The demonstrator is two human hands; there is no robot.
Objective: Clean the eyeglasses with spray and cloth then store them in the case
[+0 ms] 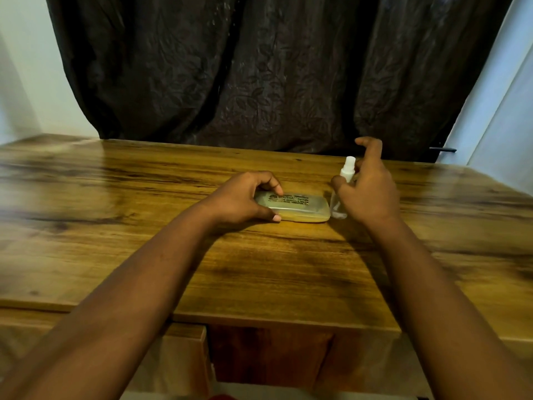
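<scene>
Both forearms stretched forward. Left hand (245, 197) curled, thumb and fingertips pinching the case (297, 207) at its left end. Right hand (366, 189) hovered with fingers spread, loosely bent, gripping nothing.

Head-worn view, forward-down over table (259, 278)

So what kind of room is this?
Probably a room at home: a wooden table stands by a dark curtain and pale walls. A glasses case and spray bottle sit on it.
</scene>
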